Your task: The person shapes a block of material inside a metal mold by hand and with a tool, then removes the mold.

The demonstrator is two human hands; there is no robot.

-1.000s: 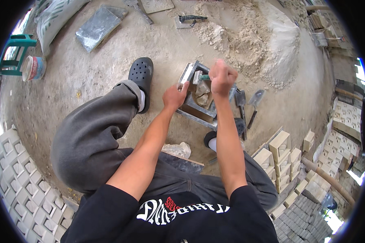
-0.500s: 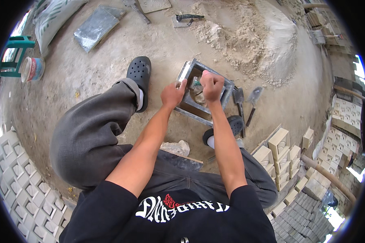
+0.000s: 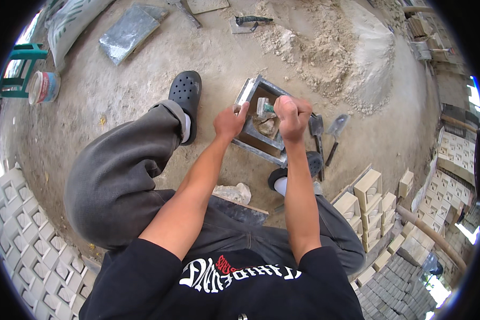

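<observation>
Between my feet stands a grey, box-shaped block mould (image 3: 255,151) with an open top and a curved part inside it. My left hand (image 3: 231,122) is closed on the mould's left wall, with the thumb along the edge. Over the mould's right side, my right hand (image 3: 293,118) makes a fist around the green handle of a paintbrush (image 3: 263,108). The brush's pale head points left, above the mould's opening. Whether its bristles touch the inside, I cannot tell.
Two trowels, one dark (image 3: 317,127) and one lighter (image 3: 337,126), lie right of the mould. A sand heap (image 3: 330,58) spreads beyond. Cream blocks (image 3: 369,186) are stacked at my right, more blocks (image 3: 24,240) at left. A paint bucket (image 3: 45,87) stands by a green stool (image 3: 21,74).
My right hand has moved right and slightly nearer, drawing the brush toward the mould's right side, so its head now shows clearly. My left hand keeps its hold on the mould.
</observation>
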